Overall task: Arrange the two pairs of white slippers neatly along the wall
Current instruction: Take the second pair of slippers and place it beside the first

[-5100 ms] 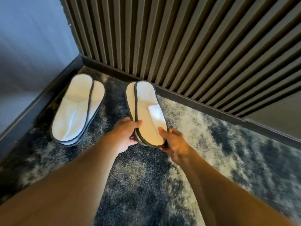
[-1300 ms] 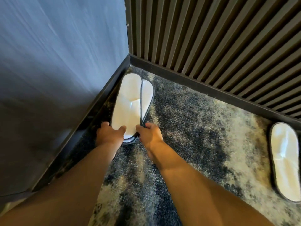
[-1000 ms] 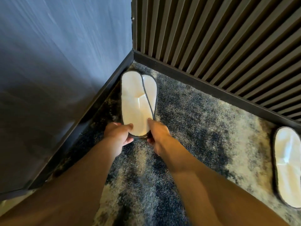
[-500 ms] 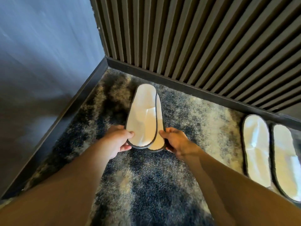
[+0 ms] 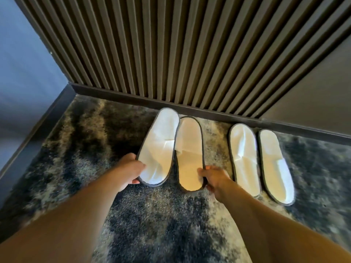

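Note:
Two pairs of white slippers with dark trim lie on the carpet by the slatted wall (image 5: 171, 54). My left hand (image 5: 131, 169) grips the heel of the left slipper (image 5: 158, 147), which tilts and slightly overlaps its mate. My right hand (image 5: 214, 177) holds the heel of the second slipper (image 5: 190, 154), lying flat beside it. To the right, the other pair sits side by side, toes at the baseboard: one slipper (image 5: 244, 158) and another slipper (image 5: 274, 166).
A dark baseboard (image 5: 209, 112) runs under the slatted wall. A blue-grey wall (image 5: 22, 82) with its own baseboard closes the left side, forming a corner. Mottled dark-and-cream carpet (image 5: 161, 224) covers the floor.
Both hands carried the stacked pair from the left corner rightward toward the other pair. The two slippers have come apart and now lie nearly side by side near the baseboard.

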